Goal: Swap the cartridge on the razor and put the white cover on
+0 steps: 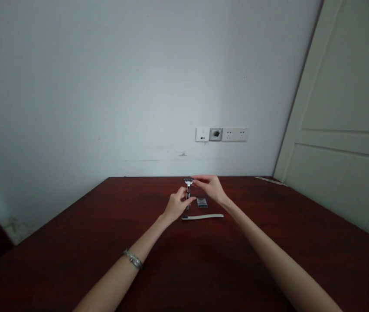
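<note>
My left hand [177, 205] is closed round the handle of a razor [188, 186], which stands upright above the dark red table [73, 242]. My right hand [209, 186] pinches the razor's head from the right side. A small clear blade cartridge case [201, 202] lies on the table just below my right hand. In front of both hands a white toothbrush-like stick [203, 216] lies flat, pointing left to right.
A white wall rises behind the table, with a row of sockets and a switch plate [221, 134]. A pale door [343, 130] stands at the right. My left wrist wears a silver bracelet [132, 258].
</note>
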`<state>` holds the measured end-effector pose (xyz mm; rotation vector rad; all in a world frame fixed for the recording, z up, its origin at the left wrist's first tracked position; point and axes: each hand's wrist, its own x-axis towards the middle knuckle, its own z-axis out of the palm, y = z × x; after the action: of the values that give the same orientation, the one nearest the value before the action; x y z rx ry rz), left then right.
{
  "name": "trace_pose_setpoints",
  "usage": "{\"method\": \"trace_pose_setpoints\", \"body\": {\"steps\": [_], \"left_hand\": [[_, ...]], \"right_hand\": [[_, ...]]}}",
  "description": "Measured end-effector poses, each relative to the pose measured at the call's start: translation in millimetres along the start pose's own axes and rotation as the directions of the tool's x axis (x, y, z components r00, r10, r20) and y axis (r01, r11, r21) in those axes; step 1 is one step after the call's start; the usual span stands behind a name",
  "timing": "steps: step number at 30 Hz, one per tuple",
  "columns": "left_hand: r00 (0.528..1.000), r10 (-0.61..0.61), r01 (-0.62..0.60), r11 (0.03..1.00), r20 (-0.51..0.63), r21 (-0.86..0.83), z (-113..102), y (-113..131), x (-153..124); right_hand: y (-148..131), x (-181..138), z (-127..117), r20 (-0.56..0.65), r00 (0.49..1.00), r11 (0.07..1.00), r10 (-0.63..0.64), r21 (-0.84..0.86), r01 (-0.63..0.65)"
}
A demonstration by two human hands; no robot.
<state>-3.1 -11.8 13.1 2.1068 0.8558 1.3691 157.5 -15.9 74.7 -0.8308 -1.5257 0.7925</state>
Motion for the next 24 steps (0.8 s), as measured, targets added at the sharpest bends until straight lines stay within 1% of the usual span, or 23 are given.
{"method": "trace_pose_setpoints", "body": {"steps": [5, 10, 18, 24], "left_hand": [[1.000, -0.002, 0.002, 1.000, -0.010, 0.014, 0.6, -2.0, 0.5], [1.000, 0.005, -0.005, 1.000, -0.005, 0.017, 0.7, -2.7, 1.7], [1.000, 0.008, -0.008, 1.000, -0.026, 0.007, 2.1, -8.0, 1.7], [0.999, -0.028, 0.028, 0.999, -0.019, -0.017, 3.0, -7.5, 1.6]], "right_hand": [[2.1, 0.0, 0.2, -0.008, 1.000, 1.000, -0.013, -0.006, 0.013], [2.3, -1.4, 0.5, 0.000, 0.999, 0.999, -0.053, -0.011, 0.053], [1.8, -4.0, 1.1, -0.005, 0.999, 0.998, -0.051, -0.029, 0.051], [3.6, -3.6, 0.4, 0.019, 0.998, 0.997, -0.058, -0.045, 0.059]]}}
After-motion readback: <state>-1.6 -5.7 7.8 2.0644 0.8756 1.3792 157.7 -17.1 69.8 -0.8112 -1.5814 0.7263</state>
